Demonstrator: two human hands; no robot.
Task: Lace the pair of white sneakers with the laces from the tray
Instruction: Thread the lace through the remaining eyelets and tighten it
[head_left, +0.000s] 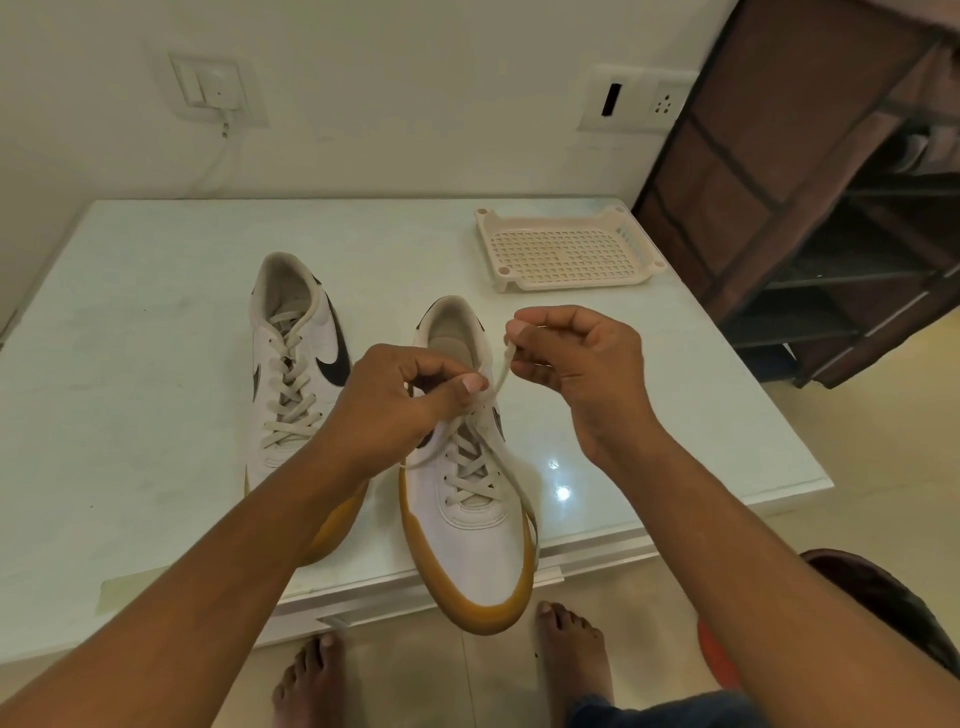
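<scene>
Item 1: a low white table with a glossy top (156, 338) carries all the task's things.

Item 2: white leather sneaker with black side mark and tan rubber sole (317, 338), left of the table's middle, heel toward the far edge. It is laced up to the top eyelets, and the left forearm covers its toe.

Item 3: second white sneaker of the same make (478, 551), just beside the first on its right. Its toe overhangs the near edge. Crossed lacing shows on the lower eyelets.

Item 4: flat off-white shoelace (501, 369), running from the second sneaker's upper eyelets to both hands. A slack length of it hangs down the shoe's right side.

Item 5: left hand (395, 400), fingers curled, thumb and forefinger pinching the shoelace at the upper eyelets.

Item 6: right hand (576, 374), raised beside the shoe's collar, fingers curled, pinching the shoelace near its end.

Item 7: cream perforated plastic tray (571, 283), near the far right corner, well apart from both shoes.

Item 8: two bare feet (306, 680) on the floor below the near edge.
</scene>
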